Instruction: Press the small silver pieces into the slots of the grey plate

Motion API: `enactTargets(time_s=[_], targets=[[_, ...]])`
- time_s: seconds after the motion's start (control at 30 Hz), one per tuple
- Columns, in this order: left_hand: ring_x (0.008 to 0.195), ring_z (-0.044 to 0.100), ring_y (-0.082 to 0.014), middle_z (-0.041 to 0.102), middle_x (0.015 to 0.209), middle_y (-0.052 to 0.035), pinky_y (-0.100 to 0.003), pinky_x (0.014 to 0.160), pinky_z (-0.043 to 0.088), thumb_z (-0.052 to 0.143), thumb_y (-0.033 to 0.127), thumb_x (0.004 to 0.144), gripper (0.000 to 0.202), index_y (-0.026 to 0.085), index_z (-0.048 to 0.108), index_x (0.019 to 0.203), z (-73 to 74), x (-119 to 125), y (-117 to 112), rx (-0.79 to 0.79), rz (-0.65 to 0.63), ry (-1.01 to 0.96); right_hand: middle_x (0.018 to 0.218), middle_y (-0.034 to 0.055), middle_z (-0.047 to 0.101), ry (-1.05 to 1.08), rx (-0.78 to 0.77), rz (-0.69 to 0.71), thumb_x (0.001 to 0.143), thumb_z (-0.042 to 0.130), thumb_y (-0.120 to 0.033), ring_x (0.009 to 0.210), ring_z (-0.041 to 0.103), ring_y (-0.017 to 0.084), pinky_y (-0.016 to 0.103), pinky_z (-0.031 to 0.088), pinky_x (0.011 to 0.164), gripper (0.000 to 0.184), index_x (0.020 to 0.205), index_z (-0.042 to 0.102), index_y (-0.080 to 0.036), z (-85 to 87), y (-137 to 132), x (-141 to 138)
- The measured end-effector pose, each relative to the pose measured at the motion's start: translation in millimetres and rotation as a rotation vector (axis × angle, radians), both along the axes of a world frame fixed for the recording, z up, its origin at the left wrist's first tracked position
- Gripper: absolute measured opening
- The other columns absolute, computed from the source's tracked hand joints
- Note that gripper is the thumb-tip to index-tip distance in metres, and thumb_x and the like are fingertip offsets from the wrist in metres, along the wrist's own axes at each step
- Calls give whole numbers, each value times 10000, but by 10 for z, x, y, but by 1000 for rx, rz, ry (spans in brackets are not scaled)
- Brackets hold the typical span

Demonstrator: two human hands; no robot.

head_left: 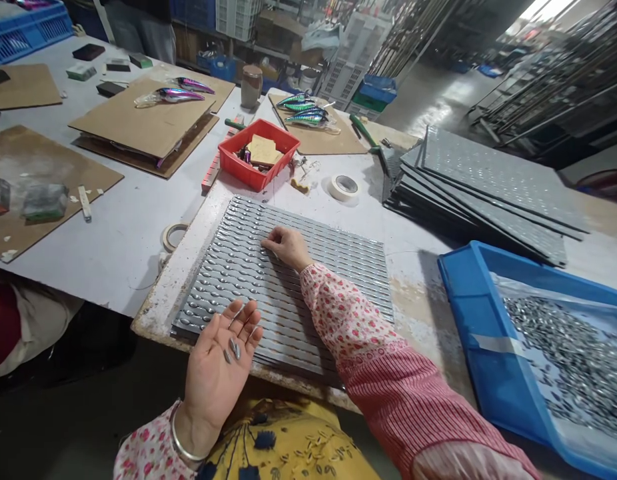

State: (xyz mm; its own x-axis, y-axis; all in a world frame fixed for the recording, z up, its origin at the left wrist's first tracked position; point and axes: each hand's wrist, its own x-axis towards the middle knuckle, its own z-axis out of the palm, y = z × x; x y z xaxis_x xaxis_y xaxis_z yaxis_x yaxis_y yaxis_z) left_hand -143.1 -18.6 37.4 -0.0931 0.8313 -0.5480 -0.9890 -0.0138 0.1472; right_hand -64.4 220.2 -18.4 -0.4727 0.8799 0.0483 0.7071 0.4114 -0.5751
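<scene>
My left hand (pixel 221 363) lies palm up at the near edge of a grey ribbed tray (pixel 338 260), fingers spread, with two or three small grey oval metal pieces (pixel 232 349) resting on the palm. My right hand (pixel 287 247) is further up on the tray, fingers bent together and pressed down on one of its rows; whether a piece is pinched there I cannot make out. Many of the tray's slots hold the same small oval pieces.
A blue crate (pixel 468 293) of loose metal pieces sits at right, a stack of grey trays (pixel 488 187) behind it. A red bin (pixel 253 153), tape rolls (pixel 343 187), cardboard sheets with fishing lures (pixel 176 93) and a cup (pixel 251 85) lie beyond. A person stands far left.
</scene>
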Motion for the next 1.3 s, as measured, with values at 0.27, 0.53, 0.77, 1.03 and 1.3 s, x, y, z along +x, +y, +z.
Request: enactTargets(time_s=[0.27,0.53,0.77,1.03,1.3], targets=[[1032,562,-206,615,1093,-105,-329,890,458,454,265,864,259,134,621,1012,-20,-3,-8,1,4,-4,574,-35,543,35,-14,43,694,673,-390,535,440,91,216,263,517,252,636,577,-164,8,-9,27],[989,571,-199,617,1040,-101,-318,846,475,468,261,857,249,123,625,991,-27,0,-8,-29,7,1,676,-5,575,46,170,153,753,640,-370,667,464,131,245,314,638,224,674,572,-172,-107,-47,112],[945,583,-192,621,1019,-94,-309,805,492,480,247,851,232,121,627,978,-61,12,18,-48,8,-2,689,7,588,-2,235,99,809,586,-379,688,470,153,266,319,663,239,675,565,-182,-143,-94,85],[899,592,-185,619,986,-90,-303,766,505,464,228,858,221,121,631,956,-67,7,46,-87,15,-10,744,15,607,-4,267,136,819,591,-378,734,488,170,269,340,683,216,716,572,-189,-131,-129,103],[873,593,-182,617,951,-89,-299,748,502,487,212,848,204,110,632,949,-89,7,71,-115,12,-7,789,33,615,-94,344,173,868,519,-373,778,488,194,279,333,672,208,782,571,-190,-115,-167,111]])
